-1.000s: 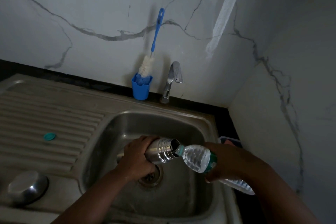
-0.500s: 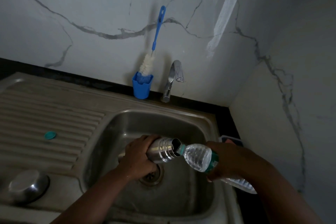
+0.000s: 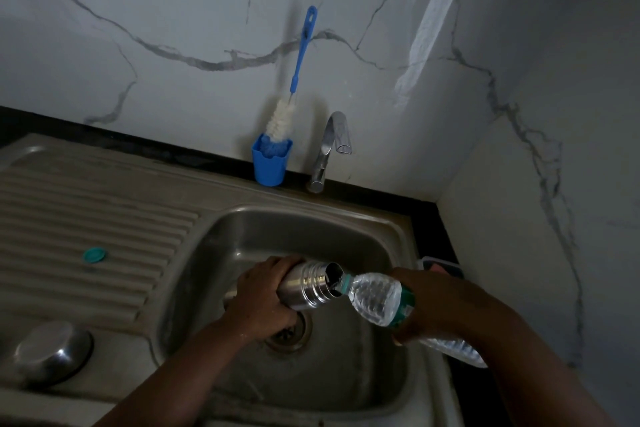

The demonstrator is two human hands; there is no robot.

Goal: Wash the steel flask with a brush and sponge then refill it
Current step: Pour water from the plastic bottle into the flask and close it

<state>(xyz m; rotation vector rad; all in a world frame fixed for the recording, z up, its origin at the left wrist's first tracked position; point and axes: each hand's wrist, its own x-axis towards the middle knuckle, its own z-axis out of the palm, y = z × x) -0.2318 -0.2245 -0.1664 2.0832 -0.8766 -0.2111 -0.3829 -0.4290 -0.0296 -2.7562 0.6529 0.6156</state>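
While the left hand (image 3: 261, 302) clasped the ribbed steel flask (image 3: 306, 286) over the steel sink (image 3: 221, 236), the right hand (image 3: 436, 305), at three o'clock, gripped the clear plastic water bottle (image 3: 375, 298): refilling (apparently); next, steady tilting.

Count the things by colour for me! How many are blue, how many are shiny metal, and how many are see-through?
Blue: 2, brush and cup
Shiny metal: 3, flask, tap and bowl
See-through: 1, plastic bottle
Total: 6
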